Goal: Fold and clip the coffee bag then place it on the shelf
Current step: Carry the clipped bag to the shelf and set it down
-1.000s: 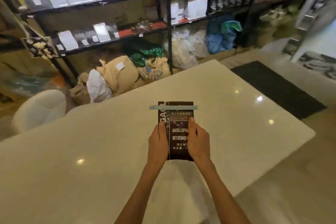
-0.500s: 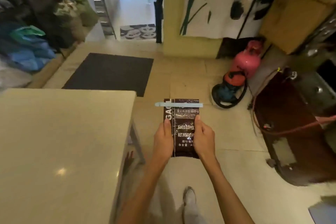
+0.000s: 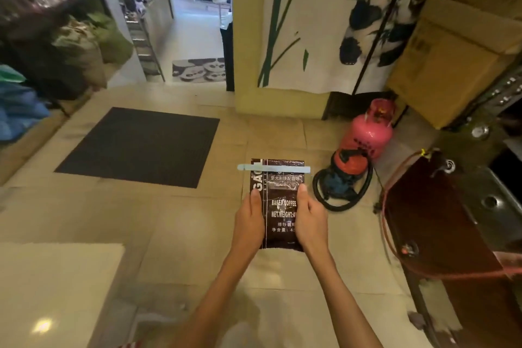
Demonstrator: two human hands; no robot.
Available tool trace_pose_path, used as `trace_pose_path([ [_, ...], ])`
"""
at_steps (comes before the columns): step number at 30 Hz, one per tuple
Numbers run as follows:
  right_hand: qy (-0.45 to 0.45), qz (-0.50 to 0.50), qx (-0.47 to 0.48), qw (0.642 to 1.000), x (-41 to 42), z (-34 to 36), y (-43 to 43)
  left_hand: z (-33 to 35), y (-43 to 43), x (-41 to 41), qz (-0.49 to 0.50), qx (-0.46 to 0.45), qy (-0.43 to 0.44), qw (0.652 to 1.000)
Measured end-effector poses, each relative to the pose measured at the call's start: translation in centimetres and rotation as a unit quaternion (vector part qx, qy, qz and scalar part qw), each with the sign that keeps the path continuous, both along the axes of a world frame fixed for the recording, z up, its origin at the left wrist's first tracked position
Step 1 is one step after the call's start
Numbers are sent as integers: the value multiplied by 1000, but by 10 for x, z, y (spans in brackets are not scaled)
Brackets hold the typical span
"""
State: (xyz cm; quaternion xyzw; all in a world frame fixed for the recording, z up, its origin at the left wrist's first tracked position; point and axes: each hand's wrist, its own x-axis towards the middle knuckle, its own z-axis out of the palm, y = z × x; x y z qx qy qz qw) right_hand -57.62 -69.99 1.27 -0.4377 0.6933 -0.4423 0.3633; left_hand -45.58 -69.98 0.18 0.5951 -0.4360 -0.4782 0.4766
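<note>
A dark brown coffee bag (image 3: 279, 200) with white lettering is held upright in the air in front of me, over the tiled floor. A pale blue clip (image 3: 273, 169) runs across its folded top and sticks out on both sides. My left hand (image 3: 250, 223) grips the bag's left edge, thumb on the front. My right hand (image 3: 310, 220) grips the right edge the same way. No shelf is in view.
A white table corner (image 3: 56, 285) is at lower left. A dark floor mat (image 3: 141, 147) lies ahead on the left. A pink gas cylinder (image 3: 367, 133) and a coiled hose stand to the right, by a dark brown cabinet (image 3: 440, 229). An open doorway (image 3: 197, 22) is ahead.
My view has swung right, away from the shelves and the table toward the doorway and the gas cylinder. The bag stays held in both hands, now over the floor instead of the table.
</note>
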Motion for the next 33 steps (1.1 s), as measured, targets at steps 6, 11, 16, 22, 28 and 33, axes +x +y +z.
trace_pose_path([
  [6, -6, 76, 15, 997, 58, -14, -155, -21, -141, 55, 57, 6, 19, 998],
  [11, -4, 160, 14, 987, 151, -7, -295, -18, -261, 143, 141, 19, 33, 989],
  [16, 0, 299, 13, 954, 278, 13, -391, 3, -328, 257, 264, 24, 36, 964],
  [22, -19, 468, 50, 882, 451, -1, -460, 6, -363, 399, 424, 25, 13, 905],
  [28, -98, 630, 124, 760, 630, -6, -503, 4, -381, 550, 561, 14, 11, 827],
  [33, -110, 782, 98, 605, 771, 10, -500, 12, -369, 660, 679, 4, 7, 734],
])
